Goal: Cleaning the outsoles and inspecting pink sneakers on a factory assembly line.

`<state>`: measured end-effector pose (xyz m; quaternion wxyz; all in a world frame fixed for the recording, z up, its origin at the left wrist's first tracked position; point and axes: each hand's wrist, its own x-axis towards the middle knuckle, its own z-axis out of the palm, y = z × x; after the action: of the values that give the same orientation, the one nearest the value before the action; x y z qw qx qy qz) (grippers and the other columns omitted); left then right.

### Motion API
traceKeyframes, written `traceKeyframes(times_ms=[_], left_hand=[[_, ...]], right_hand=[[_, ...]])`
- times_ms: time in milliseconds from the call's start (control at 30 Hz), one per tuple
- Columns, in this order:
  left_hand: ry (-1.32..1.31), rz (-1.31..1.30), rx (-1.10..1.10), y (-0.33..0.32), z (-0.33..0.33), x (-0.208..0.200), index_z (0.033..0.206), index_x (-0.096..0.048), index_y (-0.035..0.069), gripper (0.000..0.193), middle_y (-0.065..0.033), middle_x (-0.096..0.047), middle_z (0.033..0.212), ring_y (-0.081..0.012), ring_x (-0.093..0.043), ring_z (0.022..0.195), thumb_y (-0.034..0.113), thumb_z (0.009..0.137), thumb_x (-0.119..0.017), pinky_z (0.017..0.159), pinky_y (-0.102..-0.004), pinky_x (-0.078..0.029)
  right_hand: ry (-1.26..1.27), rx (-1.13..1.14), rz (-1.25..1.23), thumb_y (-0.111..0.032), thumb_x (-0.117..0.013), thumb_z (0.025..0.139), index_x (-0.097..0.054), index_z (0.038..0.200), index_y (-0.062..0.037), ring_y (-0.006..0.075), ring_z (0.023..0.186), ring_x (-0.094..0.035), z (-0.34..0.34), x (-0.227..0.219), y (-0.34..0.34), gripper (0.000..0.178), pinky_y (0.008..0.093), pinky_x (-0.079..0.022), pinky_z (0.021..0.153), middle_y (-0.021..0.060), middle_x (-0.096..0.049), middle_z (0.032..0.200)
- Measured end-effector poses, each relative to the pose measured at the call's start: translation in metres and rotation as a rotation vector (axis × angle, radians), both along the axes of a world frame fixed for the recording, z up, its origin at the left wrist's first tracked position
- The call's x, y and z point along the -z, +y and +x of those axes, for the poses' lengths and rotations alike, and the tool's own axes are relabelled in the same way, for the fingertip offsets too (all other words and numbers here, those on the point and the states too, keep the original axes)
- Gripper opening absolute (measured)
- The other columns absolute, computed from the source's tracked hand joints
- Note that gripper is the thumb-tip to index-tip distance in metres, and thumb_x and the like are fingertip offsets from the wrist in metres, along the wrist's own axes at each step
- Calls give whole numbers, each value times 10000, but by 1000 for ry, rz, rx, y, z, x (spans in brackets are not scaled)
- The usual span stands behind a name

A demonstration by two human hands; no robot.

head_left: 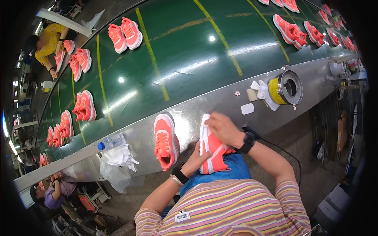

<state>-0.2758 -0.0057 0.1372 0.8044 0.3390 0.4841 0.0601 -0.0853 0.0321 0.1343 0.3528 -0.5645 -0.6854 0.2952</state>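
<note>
A coral sneaker with a white sole (215, 162) lies on its side at the near edge of the metal ledge, over my lap, its sole turned to the left. My left hand (193, 160) grips it by the middle, the thumb across the sole's side. My right hand (223, 128) is closed, its fingertips pressed to the sole's edge at the toe. Something white shows at those fingertips; I cannot tell whether it is a small wipe or the sole itself. Left of my hands, a matching sneaker (164, 139) rests upright on the ledge, toe pointing away.
Beyond the metal ledge (236, 121) runs a green conveyor belt (181, 51) with yellow lines and several coral pairs. At right stand a round tin (290, 87), crumpled paper (260, 89) and a white lid (247, 109). A plastic bottle (112, 141) and wipes (120, 156) lie left. Co-workers (49, 43) sit at left.
</note>
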Motion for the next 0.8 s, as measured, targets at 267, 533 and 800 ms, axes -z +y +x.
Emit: traceKeyframes(times_ms=[267, 533, 800], left_hand=[[16, 169, 82, 0, -3, -4, 1351, -161, -33, 755, -215, -436, 1259, -268, -462, 1156, 299, 822, -584, 976, -327, -354], [33, 255, 96, -4, -5, 4, 1346, -145, -52, 768, -251, -474, 1217, -318, -501, 1125, 302, 820, -578, 957, -342, -375], [7, 199, 146, -2, -5, 0, 1396, -80, 0, 775, -174, -327, 1348, -237, -347, 1246, 281, 850, -553, 1039, -329, -267]], right_hand=[[58, 76, -171, -50, -615, 754, -622, 798, -11, 307, 728, -564, -8, 15, 16, 60, 373, -458, 656, 135, -562, 795], [154, 76, -226, -54, -628, 743, -603, 757, -1, 264, 708, -557, -13, 7, 4, 60, 343, -445, 623, 117, -545, 777], [304, 86, -254, -53, -617, 755, -598, 764, 17, 304, 722, -556, -23, 2, -9, 73, 356, -450, 651, 147, -545, 803]])
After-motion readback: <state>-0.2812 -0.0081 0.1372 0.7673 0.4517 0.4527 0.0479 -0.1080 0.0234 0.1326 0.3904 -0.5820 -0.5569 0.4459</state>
